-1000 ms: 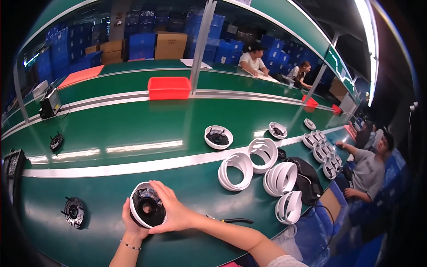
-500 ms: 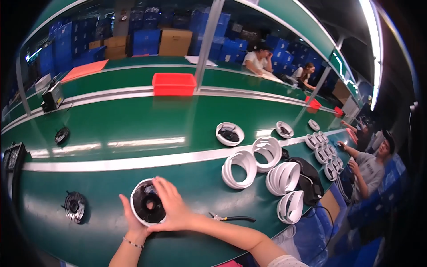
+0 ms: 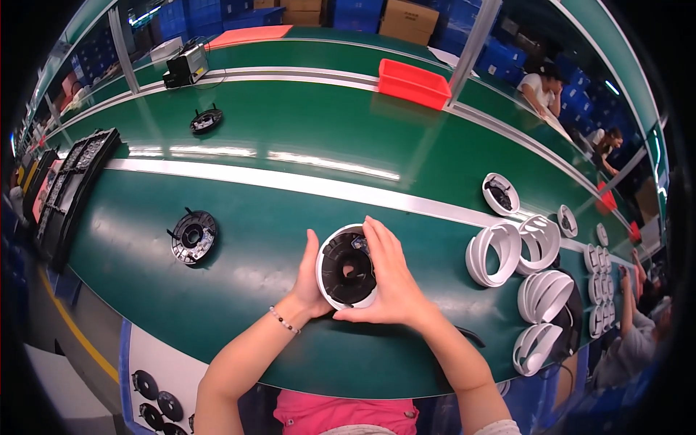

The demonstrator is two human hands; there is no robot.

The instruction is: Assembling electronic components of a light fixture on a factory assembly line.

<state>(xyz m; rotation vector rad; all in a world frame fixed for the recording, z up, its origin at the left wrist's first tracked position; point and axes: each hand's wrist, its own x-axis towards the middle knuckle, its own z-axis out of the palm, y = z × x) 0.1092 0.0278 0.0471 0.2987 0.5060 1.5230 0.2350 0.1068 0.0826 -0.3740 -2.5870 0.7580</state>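
Between my hands is a round white housing with a black disc-shaped insert inside it, a hole at the insert's centre. My left hand grips its left side, thumb up along the rim. My right hand wraps the right side, fingers over the upper right edge and thumb underneath. A second black round part, with circuit pieces and small prongs, lies on the green table to the left. The dark handle of the pliers pokes out beyond my right forearm, which hides the rest.
White rings stand in several stacks on the right, by a black bag. More white housings sit along the belt. A black tray of parts is at the left edge, a red bin at the back. Co-workers sit at right.
The view has swung left, so the table items appear further right. Both hands still hold the white housing. My forearm now covers most of the pliers.
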